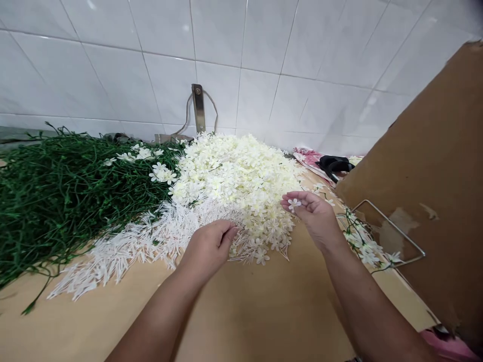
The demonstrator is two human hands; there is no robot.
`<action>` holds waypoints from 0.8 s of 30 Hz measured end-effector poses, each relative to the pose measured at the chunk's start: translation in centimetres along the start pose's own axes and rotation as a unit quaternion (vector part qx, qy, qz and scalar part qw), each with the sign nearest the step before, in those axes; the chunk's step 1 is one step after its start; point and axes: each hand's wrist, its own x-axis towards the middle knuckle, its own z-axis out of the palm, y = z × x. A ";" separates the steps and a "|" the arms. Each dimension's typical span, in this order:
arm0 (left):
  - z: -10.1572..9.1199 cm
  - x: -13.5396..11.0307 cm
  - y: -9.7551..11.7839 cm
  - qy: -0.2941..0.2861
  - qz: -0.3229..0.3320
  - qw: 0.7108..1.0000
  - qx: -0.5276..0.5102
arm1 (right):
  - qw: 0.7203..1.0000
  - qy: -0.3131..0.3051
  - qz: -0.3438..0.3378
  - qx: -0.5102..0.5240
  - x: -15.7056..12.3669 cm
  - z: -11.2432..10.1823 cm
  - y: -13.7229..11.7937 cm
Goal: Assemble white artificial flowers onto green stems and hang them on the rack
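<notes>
My right hand (315, 215) is turned partly palm up and holds a small white artificial flower (294, 205) at its fingers, beside the right edge of a big heap of cream-white flower heads (241, 171). At the front of that heap is my left hand (209, 244), its thumb and fingers pressed together. Whatever they pinch, if anything, is hidden behind the hand. Thin white plastic stalks (124, 251) spread out to the left of this hand, with more of them under the flower heads.
Tangled green plastic stems (75, 186) pile up at the left, some carrying white flowers. On the right stand a large cardboard box (426, 176) and a bent metal wire (400, 231) near finished flower sprays (364, 246). Black-handled scissors (334, 165) lie behind. A metal bracket (198, 108) stands against the tiled wall.
</notes>
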 end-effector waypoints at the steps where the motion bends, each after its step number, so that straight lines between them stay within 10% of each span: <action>1: 0.2 0.1 0.2 0.005 0.009 1.000 0.004 | 1.000 0.006 0.009 0.011 -0.3 0.0 0.1; 14: 1.8 -0.8 2.6 0.006 0.107 0.993 -0.051 | 0.997 0.070 0.030 0.022 -4.9 1.6 0.5; 24: 4.4 -0.6 2.0 -0.012 0.105 0.990 -0.091 | 0.993 -0.072 -0.043 -0.078 -7.5 4.6 1.6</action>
